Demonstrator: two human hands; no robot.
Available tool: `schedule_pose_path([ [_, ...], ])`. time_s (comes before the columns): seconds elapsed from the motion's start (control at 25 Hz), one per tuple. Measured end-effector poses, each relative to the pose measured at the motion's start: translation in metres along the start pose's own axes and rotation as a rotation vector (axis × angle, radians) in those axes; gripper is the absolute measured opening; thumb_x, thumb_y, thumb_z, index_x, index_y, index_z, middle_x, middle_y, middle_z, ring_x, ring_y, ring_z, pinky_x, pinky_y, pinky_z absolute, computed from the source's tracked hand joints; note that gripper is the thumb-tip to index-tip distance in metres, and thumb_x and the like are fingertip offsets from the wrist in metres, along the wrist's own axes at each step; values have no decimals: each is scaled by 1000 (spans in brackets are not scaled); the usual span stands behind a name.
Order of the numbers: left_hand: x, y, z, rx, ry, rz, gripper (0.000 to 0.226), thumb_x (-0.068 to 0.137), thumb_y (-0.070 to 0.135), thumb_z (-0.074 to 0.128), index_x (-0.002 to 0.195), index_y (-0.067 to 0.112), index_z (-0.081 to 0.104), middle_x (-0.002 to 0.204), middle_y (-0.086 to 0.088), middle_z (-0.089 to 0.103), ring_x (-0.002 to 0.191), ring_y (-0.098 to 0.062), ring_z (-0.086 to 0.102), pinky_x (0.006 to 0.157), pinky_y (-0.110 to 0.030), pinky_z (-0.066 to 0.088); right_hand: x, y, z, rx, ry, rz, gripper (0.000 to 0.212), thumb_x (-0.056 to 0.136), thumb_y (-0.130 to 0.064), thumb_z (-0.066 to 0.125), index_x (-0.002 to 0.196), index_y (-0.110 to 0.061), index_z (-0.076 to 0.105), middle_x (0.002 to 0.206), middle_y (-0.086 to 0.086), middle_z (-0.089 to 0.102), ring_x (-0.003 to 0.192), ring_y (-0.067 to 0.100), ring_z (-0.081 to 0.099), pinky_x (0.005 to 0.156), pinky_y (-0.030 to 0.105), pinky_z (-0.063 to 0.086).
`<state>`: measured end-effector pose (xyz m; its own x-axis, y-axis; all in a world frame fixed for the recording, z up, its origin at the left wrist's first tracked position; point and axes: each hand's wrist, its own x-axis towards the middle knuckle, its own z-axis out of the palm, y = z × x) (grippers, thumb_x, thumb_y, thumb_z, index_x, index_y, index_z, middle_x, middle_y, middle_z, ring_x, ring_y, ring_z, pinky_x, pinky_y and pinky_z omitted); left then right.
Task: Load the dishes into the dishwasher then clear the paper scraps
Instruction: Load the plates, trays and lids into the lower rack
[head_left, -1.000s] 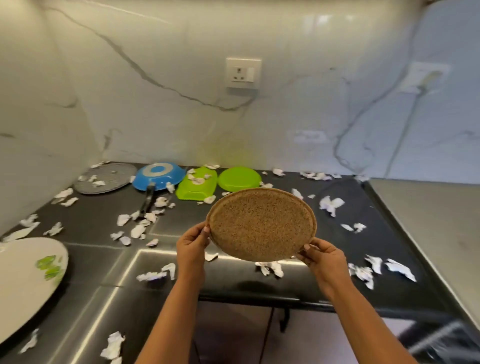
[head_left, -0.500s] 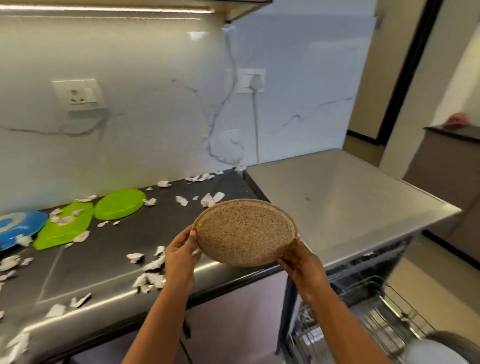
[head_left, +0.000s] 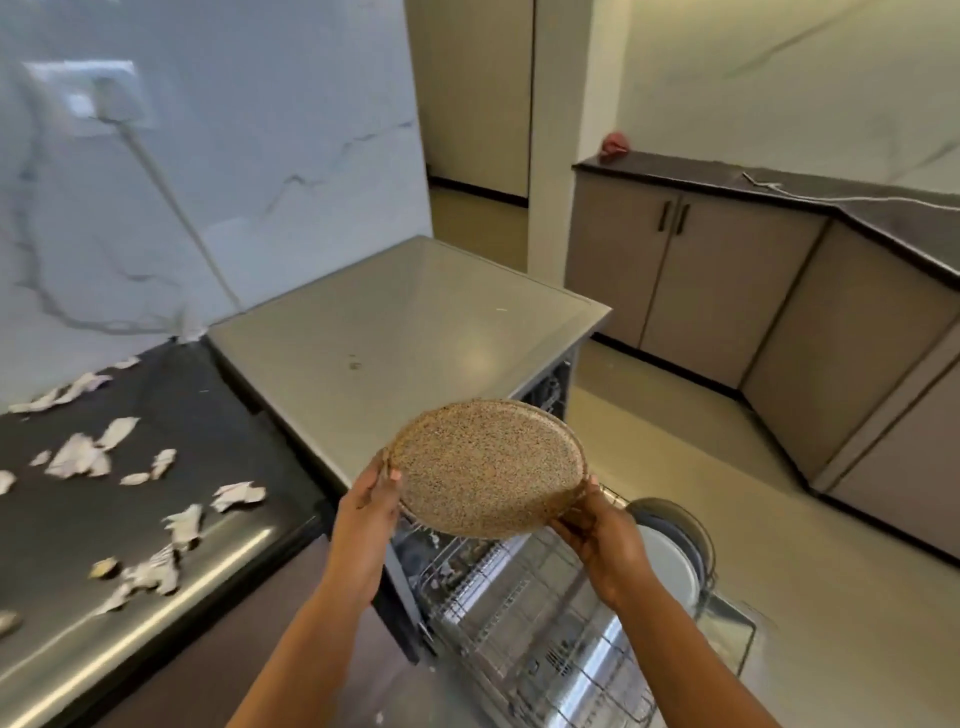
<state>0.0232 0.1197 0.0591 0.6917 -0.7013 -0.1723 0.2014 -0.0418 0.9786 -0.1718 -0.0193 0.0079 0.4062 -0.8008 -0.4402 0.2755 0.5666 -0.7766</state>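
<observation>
Dishes are only partly loaded, as far as I can judge. I hold a speckled brown plate (head_left: 485, 467) in the air above the pulled-out lower rack (head_left: 519, 618) of the dishwasher (head_left: 395, 332), just in front of its steel top. It touches nothing but my hands. My left hand (head_left: 363, 512) grips the rim on the side away from the dishwasher's open door, thumb over the edge. My right hand (head_left: 605, 540) clasps the opposite rim from below, fingers curled round it. The plate is tilted, its face turned towards me.

At the outer end of the rack, away from the dishwasher's body, a white plate (head_left: 667, 569) stands on edge with a darker round dish (head_left: 675, 512) behind it (two pieces at least are in; I cannot tell whether more lie hidden under my arms). Most of the wire slots that I can see are bare, so there is room. My guess is that this plate must be turned upright and lowered between the tines.

The second half of the task looks untouched. Paper scraps (head_left: 78, 457) lie scattered over the black counter (head_left: 234, 467) to the left of the dishwasher, some near the counter's front edge and some by the wall. Whether other dishes wait further along that counter is out of view.
</observation>
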Motion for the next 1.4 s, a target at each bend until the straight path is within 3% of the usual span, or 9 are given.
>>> schedule_pose_path([
  [0.16,25,-31,61,218,-205,-141,71,78,50,55,144,37,32,146,11,39,135,-15,36,114,-44,26,8,-16,-62,83,193,-46,32,97,-30,46,99,-5,67,100,16,70,100,30,64,88,40,51],
  [0.4,66,-96,132,203,-468,-291,49,84,44,53,126,60,35,144,18,37,135,-11,34,115,-46,24,14,3,-137,169,485,-66,30,96,-30,47,105,-8,65,100,17,69,101,30,64,91,41,49],
  [0.6,103,-178,188,213,-585,-423,50,86,40,52,130,57,35,153,9,27,139,-17,29,114,-54,20,38,28,-190,135,695,-89,23,97,-25,47,94,-8,64,105,21,65,96,23,64,90,34,53],
  [0.68,117,-216,208,210,-598,-457,43,89,35,51,124,58,39,153,6,28,138,-19,30,114,-52,22,53,45,-214,136,742,-88,19,96,-20,48,96,-8,63,111,20,64,101,24,63,88,33,52],
  [0.8,137,-275,231,212,-571,-531,48,96,19,47,141,33,36,149,1,37,135,-21,37,113,-43,28,82,72,-247,100,798,-94,14,94,-14,53,101,-11,64,112,14,65,109,25,61,90,32,51],
  [1.0,171,-356,253,242,-522,-617,44,97,14,46,141,16,38,134,0,51,126,-20,46,104,-35,34,139,117,-293,20,901,-98,9,89,-13,61,88,-17,69,90,3,69,96,19,64,91,30,52],
  [1.12,189,-391,263,286,-502,-627,36,100,15,42,135,12,44,117,0,57,110,-17,54,98,-33,40,173,140,-316,-37,955,-104,10,83,-19,68,92,-22,70,94,4,70,96,18,66,93,36,51],
  [1.28,209,-434,269,298,-475,-670,27,102,24,36,122,20,53,94,2,57,88,-9,52,76,-23,40,208,160,-329,-104,970,-132,16,82,-14,69,96,-21,71,90,4,71,86,13,66,84,28,52],
  [1.4,220,-458,274,308,-458,-681,34,102,23,34,134,17,45,111,1,57,101,-9,52,86,-23,38,225,173,-335,-161,973,-128,17,81,-15,70,98,-21,72,93,3,72,87,13,66,83,27,52],
])
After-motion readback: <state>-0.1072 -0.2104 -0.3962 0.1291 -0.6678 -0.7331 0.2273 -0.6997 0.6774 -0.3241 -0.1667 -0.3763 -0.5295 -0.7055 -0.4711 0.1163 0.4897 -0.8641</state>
